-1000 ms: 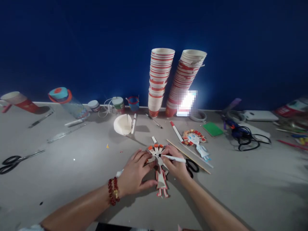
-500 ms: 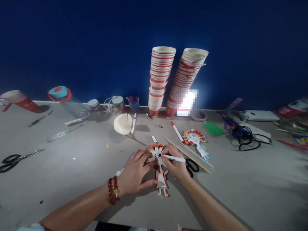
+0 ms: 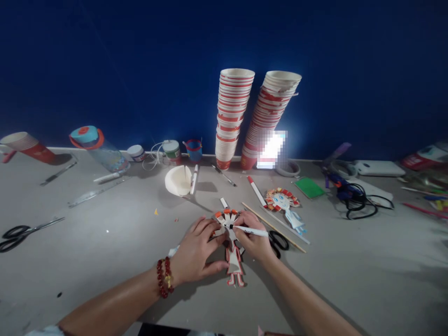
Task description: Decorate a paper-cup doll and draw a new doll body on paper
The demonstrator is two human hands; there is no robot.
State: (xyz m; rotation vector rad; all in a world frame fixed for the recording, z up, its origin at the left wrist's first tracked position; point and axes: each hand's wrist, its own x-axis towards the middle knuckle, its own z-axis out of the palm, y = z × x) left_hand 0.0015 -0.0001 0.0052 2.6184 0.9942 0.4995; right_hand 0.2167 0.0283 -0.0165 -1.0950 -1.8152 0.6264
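A paper doll (image 3: pixel 234 261) with a red-outlined dress and orange-tipped strips around its head lies flat on the table in front of me. My left hand (image 3: pixel 201 247) rests palm down at its left side, fingers outstretched over the edge of the head and thumb by the dress. Pinched in my right hand (image 3: pixel 255 235) is a white marker (image 3: pixel 250 230), its dark tip at the doll's face. The marker and fingers partly cover the face. Just above the head lies a white marker cap (image 3: pixel 224 203). Black-handled scissors (image 3: pixel 279 242) lie partly hidden beside my right hand.
A second paper doll (image 3: pixel 285 204), a wooden stick (image 3: pixel 273 227) and a red-capped marker (image 3: pixel 256 191) lie to the right. Behind stand two tall paper cup stacks (image 3: pixel 229 126). A cut cup piece (image 3: pixel 178 180) and more scissors (image 3: pixel 21 235) are leftward. A cabled tool (image 3: pixel 345 186) lies far right.
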